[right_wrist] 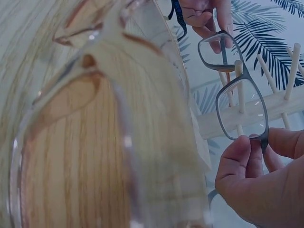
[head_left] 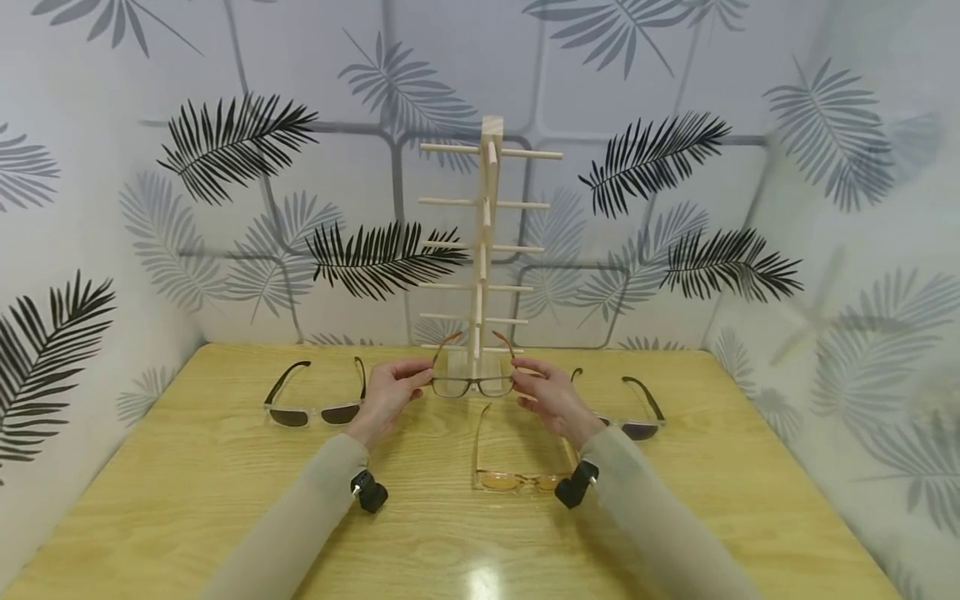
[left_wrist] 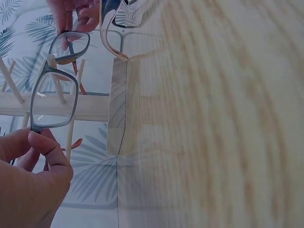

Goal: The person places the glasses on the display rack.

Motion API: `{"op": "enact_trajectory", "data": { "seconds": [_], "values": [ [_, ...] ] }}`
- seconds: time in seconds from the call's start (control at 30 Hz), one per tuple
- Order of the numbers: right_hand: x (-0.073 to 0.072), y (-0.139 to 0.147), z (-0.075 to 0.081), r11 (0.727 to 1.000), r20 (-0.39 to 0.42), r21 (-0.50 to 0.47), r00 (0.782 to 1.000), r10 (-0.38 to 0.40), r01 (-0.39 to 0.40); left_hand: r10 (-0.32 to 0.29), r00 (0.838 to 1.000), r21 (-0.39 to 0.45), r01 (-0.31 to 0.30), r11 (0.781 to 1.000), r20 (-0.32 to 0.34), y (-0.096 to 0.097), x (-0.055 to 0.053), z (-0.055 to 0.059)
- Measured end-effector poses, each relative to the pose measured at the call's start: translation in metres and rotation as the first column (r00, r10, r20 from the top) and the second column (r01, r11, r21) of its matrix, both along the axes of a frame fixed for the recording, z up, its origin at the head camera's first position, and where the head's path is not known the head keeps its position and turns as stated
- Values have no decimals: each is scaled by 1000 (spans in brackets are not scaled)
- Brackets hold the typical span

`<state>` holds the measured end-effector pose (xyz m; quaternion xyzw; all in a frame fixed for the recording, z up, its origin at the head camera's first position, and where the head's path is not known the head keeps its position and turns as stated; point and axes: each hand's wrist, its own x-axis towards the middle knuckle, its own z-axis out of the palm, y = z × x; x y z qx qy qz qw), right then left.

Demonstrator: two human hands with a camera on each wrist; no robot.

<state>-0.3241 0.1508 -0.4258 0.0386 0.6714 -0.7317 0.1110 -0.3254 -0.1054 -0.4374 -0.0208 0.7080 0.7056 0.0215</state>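
Both hands hold one pair of clear-lens eyeglasses (head_left: 473, 381) with a dark frame and orange-brown temple tips, raised in front of a wooden display stand (head_left: 480, 250). My left hand (head_left: 387, 394) pinches the frame's left corner between thumb and fingers. At the opposite corner, my right hand (head_left: 553, 397) pinches the frame the same way. The temples point away from me, one on each side of the post. In the left wrist view a stand peg (left_wrist: 56, 80) overlaps the eyeglasses near the bridge. Orange-tinted glasses (head_left: 517, 481) lie on the table below my right hand.
Dark sunglasses with a clear front (head_left: 315, 414) lie open on the wooden table (head_left: 187, 500) at left. Another dark pair (head_left: 640, 430) lies at right, partly hidden by my right arm. Several thin pegs project sideways from the stand. A leaf-patterned backdrop (head_left: 615, 75) rises behind.
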Motion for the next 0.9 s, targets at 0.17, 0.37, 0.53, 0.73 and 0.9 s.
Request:
{"op": "enact_trajectory", "data": {
  "seconds": [0.17,0.37,0.53,0.73,0.9],
  "values": [
    [-3,1,1,1000,16,-3,1000,10,-10,7,1000,5,-7,1000,2,1,0,-1],
    [-3,1,3,1000,9,-15,1000,-8,9,4,1000,0,-4,1000,-15,1,1,-1],
    [-4,1,2,1000,11,0,1000,-2,2,5,1000,-1,-5,1000,-7,1,0,-2],
    [-4,5,1,1000,23,-12,1000,11,-10,4,1000,-23,-4,1000,-8,0,0,-3],
    [-1,12,2,998,19,30,998,59,-59,12,1000,-62,-13,998,-9,-1,3,-4]
  ]
}}
